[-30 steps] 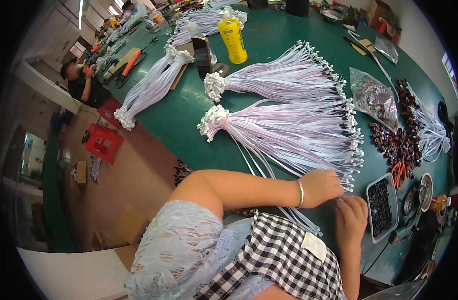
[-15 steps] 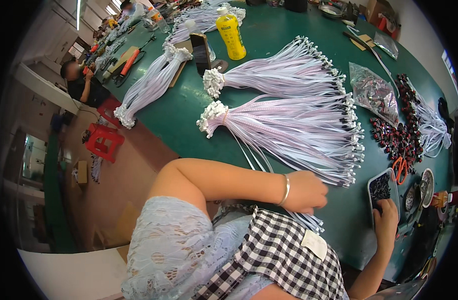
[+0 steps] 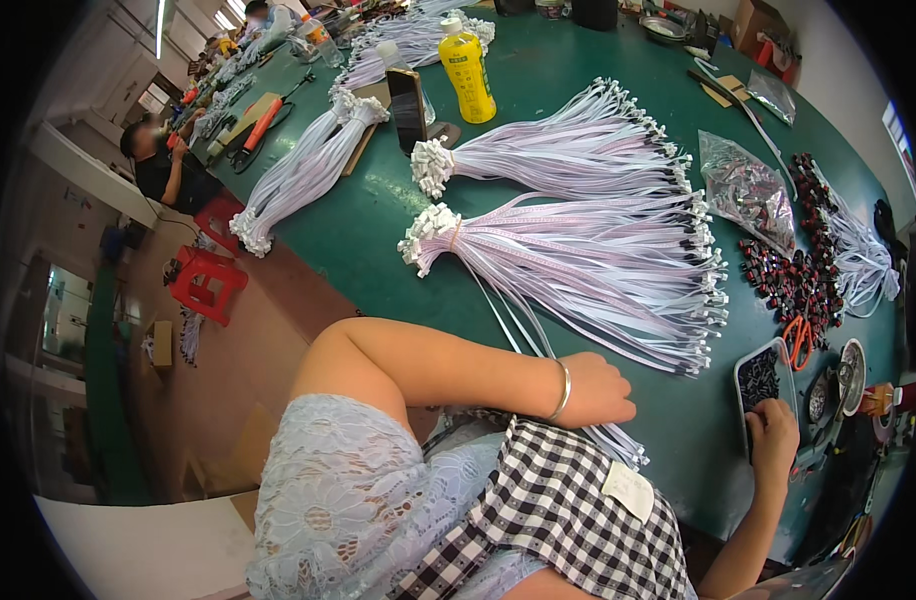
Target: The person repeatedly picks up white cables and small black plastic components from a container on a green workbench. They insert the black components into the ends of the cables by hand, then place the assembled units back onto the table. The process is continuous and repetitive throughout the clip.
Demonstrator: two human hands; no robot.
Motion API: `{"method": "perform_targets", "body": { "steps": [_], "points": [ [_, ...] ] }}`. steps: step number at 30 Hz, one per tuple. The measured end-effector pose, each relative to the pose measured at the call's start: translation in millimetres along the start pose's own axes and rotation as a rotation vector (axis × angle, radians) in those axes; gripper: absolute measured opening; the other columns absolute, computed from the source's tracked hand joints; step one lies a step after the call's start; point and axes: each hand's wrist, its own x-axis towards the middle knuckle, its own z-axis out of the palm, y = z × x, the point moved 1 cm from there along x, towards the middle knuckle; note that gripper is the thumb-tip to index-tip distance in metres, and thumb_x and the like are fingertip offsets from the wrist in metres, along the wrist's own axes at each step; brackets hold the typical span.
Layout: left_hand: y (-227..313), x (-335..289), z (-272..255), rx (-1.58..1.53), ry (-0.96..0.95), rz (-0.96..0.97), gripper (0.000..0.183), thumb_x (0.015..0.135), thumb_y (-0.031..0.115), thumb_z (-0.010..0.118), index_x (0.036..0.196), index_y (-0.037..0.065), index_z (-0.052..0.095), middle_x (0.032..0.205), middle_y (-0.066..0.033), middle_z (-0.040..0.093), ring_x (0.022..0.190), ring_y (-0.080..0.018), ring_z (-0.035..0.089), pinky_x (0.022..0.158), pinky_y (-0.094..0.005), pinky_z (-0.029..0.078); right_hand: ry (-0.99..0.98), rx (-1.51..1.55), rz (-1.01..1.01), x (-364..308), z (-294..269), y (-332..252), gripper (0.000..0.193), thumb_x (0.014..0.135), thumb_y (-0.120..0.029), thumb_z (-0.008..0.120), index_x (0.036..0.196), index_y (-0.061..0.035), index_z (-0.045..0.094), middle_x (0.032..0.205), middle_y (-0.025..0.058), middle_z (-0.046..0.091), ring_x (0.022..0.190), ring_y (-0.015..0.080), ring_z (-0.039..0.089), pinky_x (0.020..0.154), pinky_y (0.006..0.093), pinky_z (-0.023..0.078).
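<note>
Green tabletop fills most of the view, strewn with 3 fanned bundles of pale ribbon cable, a yellow bottle and a dark phone standing near the far end. At the near edge, the left hand rests loosely curled, knuckles up, on the loose wire ends that trail off the nearest bundle; whether it pinches any strand I cannot tell. The right hand reaches to a small grey tray of dark connectors, fingertips touching its near rim, fingers bent as if picking. Red scissors lie just beside that tray. A likely slip: the tray sits close to the table edge, so a push from the fingertips could tip it and scatter the small parts; the forearm could also drag the trailing wires off the table.
</note>
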Motion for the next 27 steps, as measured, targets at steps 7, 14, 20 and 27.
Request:
{"method": "perform_targets", "body": {
  "steps": [7,14,20,27],
  "points": [
    [4.0,1.6,-15.9,-0.089,0.074,-0.006,0.022,0.076,0.014,0.063,0.095,0.006,0.056,0.09,-0.0111,0.057,0.085,-0.0284,0.06,0.071,-0.0399,0.048,0.052,0.017,-0.094,-0.5,1.1,2.6,0.008,0.077,-0.001,0.06,0.085,-0.0006,0.058,0.079,0.0147,0.055,0.076,0.0333,0.055,0.067,0.0412,0.042],
    [6.1,12.1,-1.5,-0.223,0.116,-0.05,0.023,0.078,0.012,0.06,0.1,0.006,0.055,0.089,-0.0116,0.057,0.085,-0.0302,0.059,0.072,-0.0412,0.048,0.025,-0.088,-0.114,-0.6,6.4,1.8,0.008,0.078,0.001,0.058,0.086,-0.0006,0.058,0.081,0.0145,0.055,0.078,0.034,0.056,0.069,0.0418,0.043],
    [5.9,17.9,-16.0,-0.353,0.192,0.042,0.023,0.079,0.015,0.062,0.1,0.008,0.056,0.093,-0.0111,0.058,0.089,-0.0308,0.058,0.076,-0.0424,0.046,0.024,-0.038,-0.186,-2.0,-3.8,-1.5,0.009,0.077,0.002,0.055,0.085,-0.0003,0.057,0.083,0.0157,0.055,0.081,0.0355,0.055,0.071,0.041,0.044],
    [-8.8,15.3,-8.4,-0.893,0.031,-0.227,0.028,0.08,0.019,0.069,0.103,0.006,0.059,0.08,-0.0056,0.061,0.07,-0.0143,0.057,0.064,-0.0277,0.045,0.09,0.192,-0.179,-6.7,-30.0,-50.9,0.018,0.072,0.005,0.056,0.089,-0.0005,0.058,0.088,0.0151,0.06,0.084,0.0342,0.059,0.074,0.0385,0.048]
  ]
}}
